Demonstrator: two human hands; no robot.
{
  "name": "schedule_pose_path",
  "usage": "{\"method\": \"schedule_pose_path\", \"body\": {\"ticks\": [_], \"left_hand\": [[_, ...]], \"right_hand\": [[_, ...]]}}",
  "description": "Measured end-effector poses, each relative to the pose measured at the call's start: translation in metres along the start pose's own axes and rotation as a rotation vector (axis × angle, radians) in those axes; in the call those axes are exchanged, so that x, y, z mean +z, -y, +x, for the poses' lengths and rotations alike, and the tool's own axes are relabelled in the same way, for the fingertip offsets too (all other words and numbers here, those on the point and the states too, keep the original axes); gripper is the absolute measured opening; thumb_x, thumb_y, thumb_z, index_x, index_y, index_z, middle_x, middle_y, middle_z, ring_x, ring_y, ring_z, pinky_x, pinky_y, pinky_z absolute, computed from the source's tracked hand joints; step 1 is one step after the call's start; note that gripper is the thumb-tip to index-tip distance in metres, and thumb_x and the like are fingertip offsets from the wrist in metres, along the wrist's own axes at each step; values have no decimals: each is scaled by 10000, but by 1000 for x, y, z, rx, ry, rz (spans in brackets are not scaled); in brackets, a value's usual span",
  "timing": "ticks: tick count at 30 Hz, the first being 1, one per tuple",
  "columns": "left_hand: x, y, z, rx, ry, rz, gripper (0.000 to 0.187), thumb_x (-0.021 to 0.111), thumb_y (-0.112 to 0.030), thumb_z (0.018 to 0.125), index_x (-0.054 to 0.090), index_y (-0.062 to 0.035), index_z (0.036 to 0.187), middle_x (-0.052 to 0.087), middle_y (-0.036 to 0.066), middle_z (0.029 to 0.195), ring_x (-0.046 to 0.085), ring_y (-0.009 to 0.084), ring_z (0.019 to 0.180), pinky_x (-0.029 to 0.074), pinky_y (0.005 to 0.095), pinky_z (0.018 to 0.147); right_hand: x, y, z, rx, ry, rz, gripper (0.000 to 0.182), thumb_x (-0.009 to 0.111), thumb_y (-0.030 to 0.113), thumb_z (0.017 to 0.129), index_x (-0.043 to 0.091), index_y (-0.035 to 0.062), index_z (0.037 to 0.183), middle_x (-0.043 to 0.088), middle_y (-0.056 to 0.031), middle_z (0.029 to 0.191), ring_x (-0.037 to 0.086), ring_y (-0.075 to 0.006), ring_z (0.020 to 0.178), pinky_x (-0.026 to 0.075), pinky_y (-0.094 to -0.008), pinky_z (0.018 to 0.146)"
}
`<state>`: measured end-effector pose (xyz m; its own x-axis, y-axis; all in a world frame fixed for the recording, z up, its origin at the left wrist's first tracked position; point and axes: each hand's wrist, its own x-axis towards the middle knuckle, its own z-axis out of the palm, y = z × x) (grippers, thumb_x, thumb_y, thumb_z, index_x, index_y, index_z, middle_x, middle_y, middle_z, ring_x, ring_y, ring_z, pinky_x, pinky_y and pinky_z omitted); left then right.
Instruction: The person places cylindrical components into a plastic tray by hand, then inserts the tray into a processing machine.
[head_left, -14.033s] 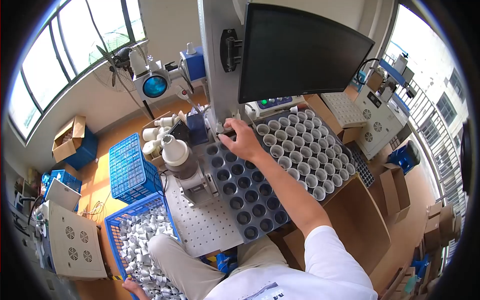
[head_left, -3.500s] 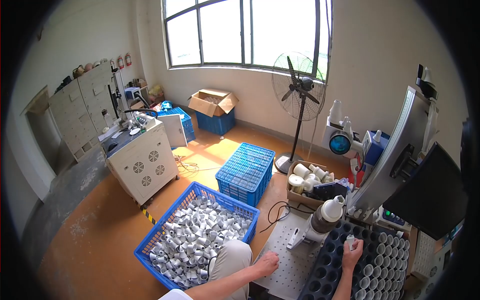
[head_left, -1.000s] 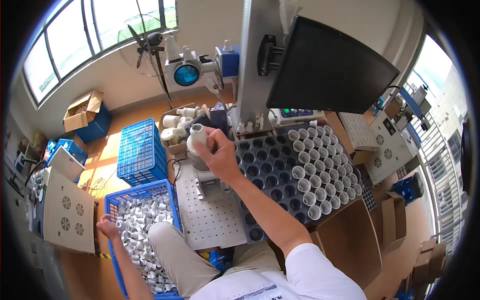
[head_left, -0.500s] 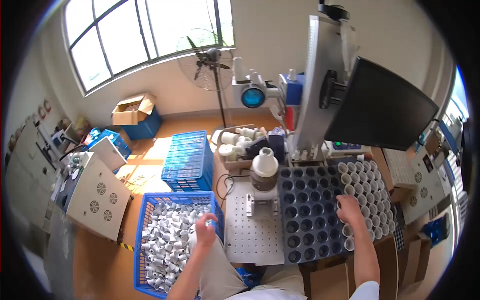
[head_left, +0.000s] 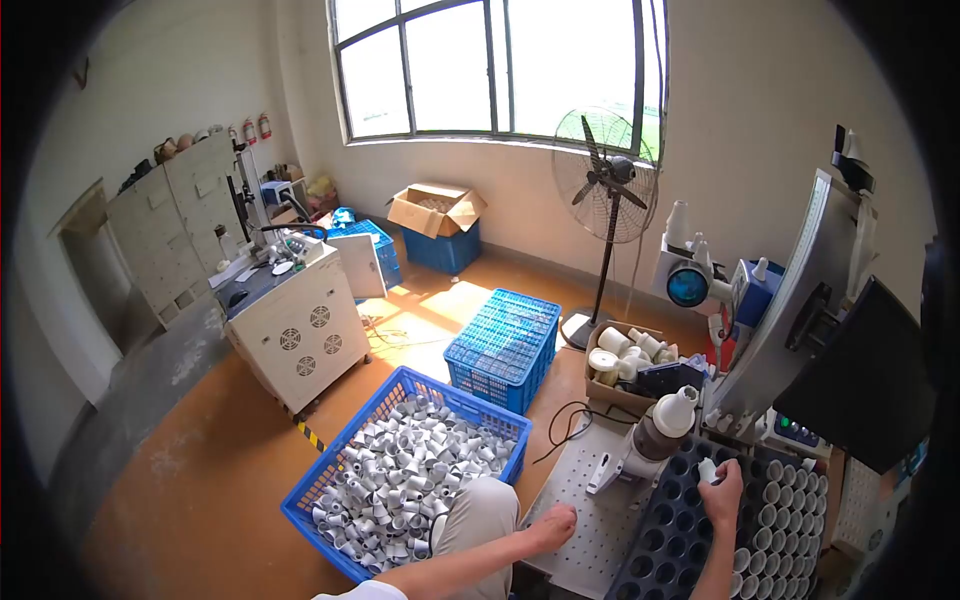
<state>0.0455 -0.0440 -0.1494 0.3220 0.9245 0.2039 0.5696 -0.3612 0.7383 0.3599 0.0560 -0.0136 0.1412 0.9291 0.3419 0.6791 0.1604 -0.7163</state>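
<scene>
My right hand [head_left: 722, 497] pinches a small white plastic cup-shaped part [head_left: 708, 470] above the black tray [head_left: 668, 515] with rows of round holes. Several white parts [head_left: 785, 520] stand upright in rows on the tray's right side. My left hand [head_left: 553, 527] is closed in a fist over the perforated metal plate [head_left: 588, 465]; whether anything is inside it is hidden. Between the hands, at the plate's far end, a round fixture carries a white tapered piece [head_left: 677, 410]. Beside my knee, the blue basket [head_left: 478, 402] holds a heap of similar white parts.
A monitor [head_left: 850, 380] leans in at the right on a metal column. Behind the plate, a cardboard box [head_left: 605, 392] holds white pieces. A lidded blue crate [head_left: 505, 345], a standing fan [head_left: 607, 180] and a beige cabinet [head_left: 300, 340] stand farther back on the floor.
The view has swung left. My left hand has moved from above the basket to the perforated plate and closed. My right hand now holds a white part over the tray's far end.
</scene>
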Motion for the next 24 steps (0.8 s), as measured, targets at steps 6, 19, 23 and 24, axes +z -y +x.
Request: {"method": "schedule_pose_path", "body": {"ticks": [6,19,23,24], "left_hand": [[3,5,-1,42,-39,1,74,555,-31,780,546,-5,711,561,156,836,548,362,876,450,435,790],[4,-2,-2,28,-40,36,22,531,-1,721,527,20,716,541,182,851,524,383,900,436,448,787],[7,-1,-2,25,-55,39,20,537,4,710,526,19,713,539,182,845,524,386,895,438,447,781],[9,1,-2,25,-58,39,20,539,5,707,526,19,712,538,182,843,523,387,892,438,447,780]], "right_hand": [[47,-21,-9,-95,-294,89,296,642,17,682,360,26,771,421,-104,816,424,-277,737,409,-343,731],[44,-24,-14,-33,-246,154,302,672,47,758,371,35,777,530,-122,852,495,-266,762,445,-343,766],[44,-28,-14,-27,-266,150,315,671,52,763,356,36,769,519,-125,815,474,-266,721,445,-348,743],[44,-27,-15,-20,-262,148,318,671,53,763,353,37,767,516,-127,809,471,-265,714,445,-350,739]]}}
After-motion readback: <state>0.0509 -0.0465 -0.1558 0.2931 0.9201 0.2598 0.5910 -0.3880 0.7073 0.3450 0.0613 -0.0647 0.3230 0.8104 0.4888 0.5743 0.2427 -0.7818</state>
